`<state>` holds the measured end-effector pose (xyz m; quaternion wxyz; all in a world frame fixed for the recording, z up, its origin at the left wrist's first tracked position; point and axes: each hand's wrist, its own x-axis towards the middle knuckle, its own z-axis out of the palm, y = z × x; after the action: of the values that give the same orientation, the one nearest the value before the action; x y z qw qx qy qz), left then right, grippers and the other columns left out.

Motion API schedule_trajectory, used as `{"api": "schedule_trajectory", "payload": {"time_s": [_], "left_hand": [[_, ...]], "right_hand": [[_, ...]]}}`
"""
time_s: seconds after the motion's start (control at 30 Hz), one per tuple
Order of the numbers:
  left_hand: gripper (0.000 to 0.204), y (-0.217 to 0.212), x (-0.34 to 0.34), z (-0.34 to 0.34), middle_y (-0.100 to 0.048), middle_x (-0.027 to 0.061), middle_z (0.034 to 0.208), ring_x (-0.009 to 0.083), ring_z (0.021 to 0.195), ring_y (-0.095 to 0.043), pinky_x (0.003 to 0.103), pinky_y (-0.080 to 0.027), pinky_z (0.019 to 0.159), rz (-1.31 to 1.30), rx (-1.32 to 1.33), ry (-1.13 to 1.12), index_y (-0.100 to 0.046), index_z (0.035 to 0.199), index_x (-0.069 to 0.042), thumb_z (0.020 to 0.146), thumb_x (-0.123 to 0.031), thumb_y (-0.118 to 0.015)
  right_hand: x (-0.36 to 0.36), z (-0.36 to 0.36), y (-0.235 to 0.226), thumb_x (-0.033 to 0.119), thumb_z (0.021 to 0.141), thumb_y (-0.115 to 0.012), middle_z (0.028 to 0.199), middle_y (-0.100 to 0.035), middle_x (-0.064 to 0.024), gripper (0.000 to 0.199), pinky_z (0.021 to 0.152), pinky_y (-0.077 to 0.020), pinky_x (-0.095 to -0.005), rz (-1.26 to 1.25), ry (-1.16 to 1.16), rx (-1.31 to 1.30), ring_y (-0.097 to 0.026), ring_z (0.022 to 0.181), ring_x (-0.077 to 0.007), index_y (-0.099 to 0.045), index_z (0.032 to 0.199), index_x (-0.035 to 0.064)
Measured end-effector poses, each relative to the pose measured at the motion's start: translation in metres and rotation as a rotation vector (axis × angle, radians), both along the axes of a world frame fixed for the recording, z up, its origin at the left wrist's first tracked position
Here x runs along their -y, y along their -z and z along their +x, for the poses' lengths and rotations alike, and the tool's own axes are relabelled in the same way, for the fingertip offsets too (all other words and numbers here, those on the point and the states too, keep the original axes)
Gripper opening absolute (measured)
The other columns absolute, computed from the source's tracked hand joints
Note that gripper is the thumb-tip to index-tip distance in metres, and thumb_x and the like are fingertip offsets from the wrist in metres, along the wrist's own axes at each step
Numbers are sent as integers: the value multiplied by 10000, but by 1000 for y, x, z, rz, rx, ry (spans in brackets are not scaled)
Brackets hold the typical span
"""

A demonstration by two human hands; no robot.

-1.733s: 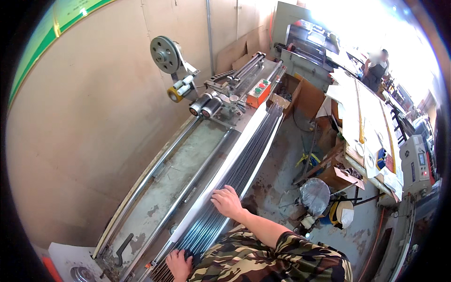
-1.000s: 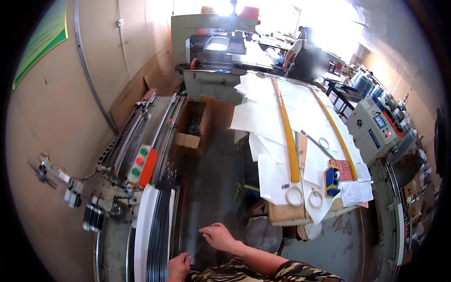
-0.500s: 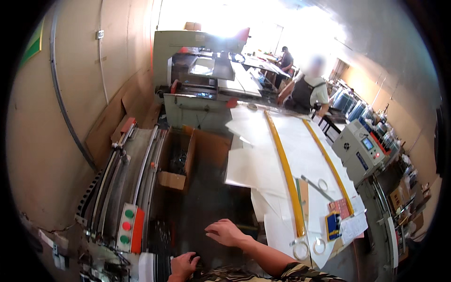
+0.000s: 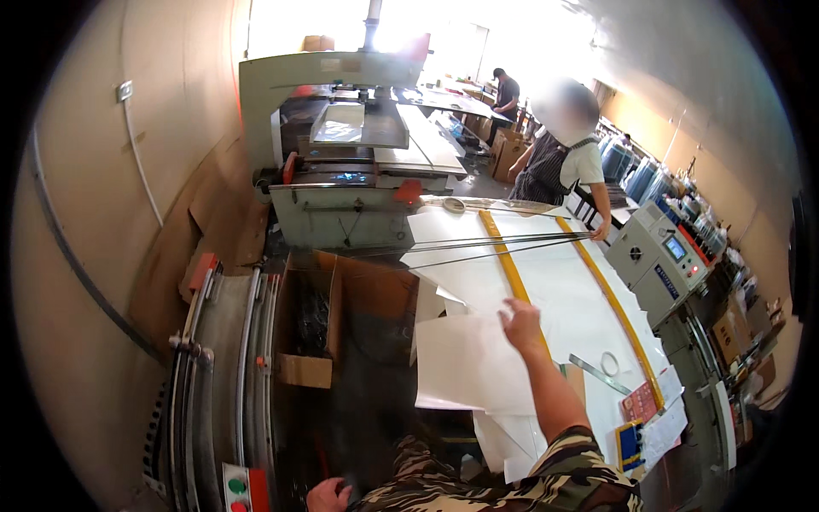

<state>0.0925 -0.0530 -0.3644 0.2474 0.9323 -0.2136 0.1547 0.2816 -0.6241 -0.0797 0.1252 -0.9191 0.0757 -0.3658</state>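
Note:
My right hand (image 4: 520, 324) reaches over the white sheets (image 4: 478, 354) on the worktable, its fingers apart and nothing in them. It is close to the left one of two long yellow strips (image 4: 505, 256) lying across the sheets. My left hand (image 4: 328, 495) is low at the lower edge, right of the rail machine's button box (image 4: 241, 489). Its fingers are loosely bent with a gap at the thumb, and I see nothing in it. Beyond my right hand, several thin dark strips (image 4: 478, 245) stretch across the table, their right ends at a co-worker's hand (image 4: 601, 230).
A co-worker in a striped apron (image 4: 546, 171) stands at the table's far side. An open cardboard box (image 4: 305, 370) is on the floor beside the rail machine (image 4: 226, 358). A large grey press (image 4: 328, 213) stands ahead; a control cabinet (image 4: 657, 260) is at right.
My right hand has moved forward and right, over the table. My left hand stays low. The thin dark strips now span the table at the co-worker's hand. The whole view has shifted.

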Motion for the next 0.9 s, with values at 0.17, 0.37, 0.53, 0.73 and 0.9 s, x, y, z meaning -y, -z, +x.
{"api": "schedule_trajectory", "payload": {"time_s": [0.17,0.37,0.53,0.73,0.9], "left_hand": [[384,-147,37,41,-702,179,1086,371,1029,-658,445,-518,883,-56,-678,-192,-682,1180,-84,918,-363,-645],[384,-221,89,141,-696,197,1104,380,1046,-652,442,-518,889,40,-755,-226,-674,1181,-59,921,-340,-653],[337,-239,117,221,-699,202,1084,383,1032,-656,442,-522,882,24,-607,-138,-678,1171,-56,919,-280,-666],[314,-238,138,247,-695,205,1095,407,1032,-643,462,-527,877,164,-650,-131,-683,1149,-63,921,-278,-657],[315,-227,163,251,-693,203,1100,413,1041,-635,472,-517,895,142,-766,-87,-683,1147,-62,935,-288,-624]], "right_hand": [[118,77,26,153,754,-775,1338,-566,-162,636,1035,-419,-454,4,456,-187,-545,1223,-328,-546,1343,82],[208,142,43,85,854,-611,1547,-349,-203,694,1176,-244,-469,-53,615,-386,-330,1436,-337,-371,1504,107],[238,200,34,23,888,-516,1576,-311,-197,651,1197,-213,-478,-172,500,-444,-301,1460,-342,-367,1511,135],[260,263,60,171,934,-547,1443,-483,-168,375,1184,-227,-513,-243,298,-382,-378,1407,-317,-570,1303,112],[271,282,39,334,948,-576,1050,-668,-116,259,1109,-289,-554,-201,268,-392,-574,1111,-304,-674,963,95]]}}
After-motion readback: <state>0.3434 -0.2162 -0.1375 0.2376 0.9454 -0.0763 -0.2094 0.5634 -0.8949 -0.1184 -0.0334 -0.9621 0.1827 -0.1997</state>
